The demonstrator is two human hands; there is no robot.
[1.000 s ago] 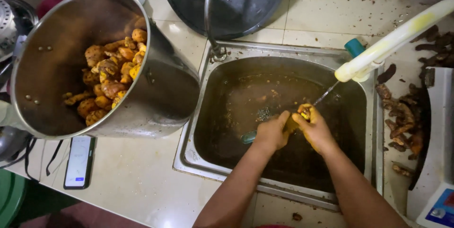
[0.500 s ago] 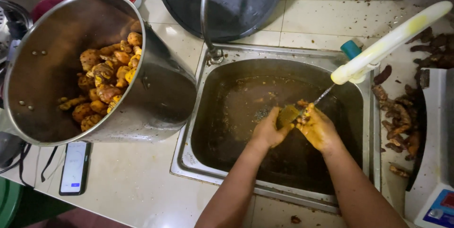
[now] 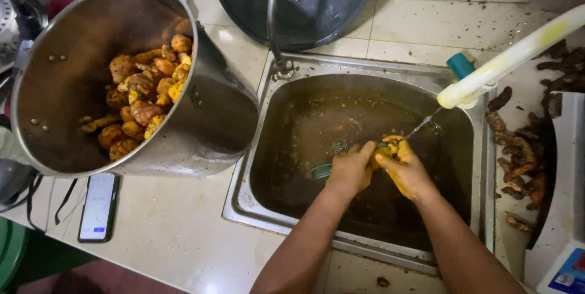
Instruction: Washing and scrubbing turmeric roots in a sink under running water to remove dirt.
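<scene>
Over the steel sink (image 3: 268,105), both my hands meet under a thin stream of water from the white tap (image 3: 506,65). My right hand (image 3: 407,171), stained yellow, grips a yellow-orange root piece (image 3: 390,146). My left hand (image 3: 350,169) holds a green-handled brush (image 3: 322,172) against that piece. The sink holds brown, murky water. A large steel pot (image 3: 91,74) lies tilted on the counter to the left, with several washed orange root pieces (image 3: 143,102) inside.
Dark unwashed roots (image 3: 521,157) lie on the counter right of the sink. A phone (image 3: 97,207) rests near the counter's front edge. A dark round basin (image 3: 304,1) stands behind the sink. A scale corner (image 3: 570,269) shows at bottom right.
My hands have stayed under the water stream, rubbing and turning the root piece slightly. The camera view shifted a little; nothing else moved.
</scene>
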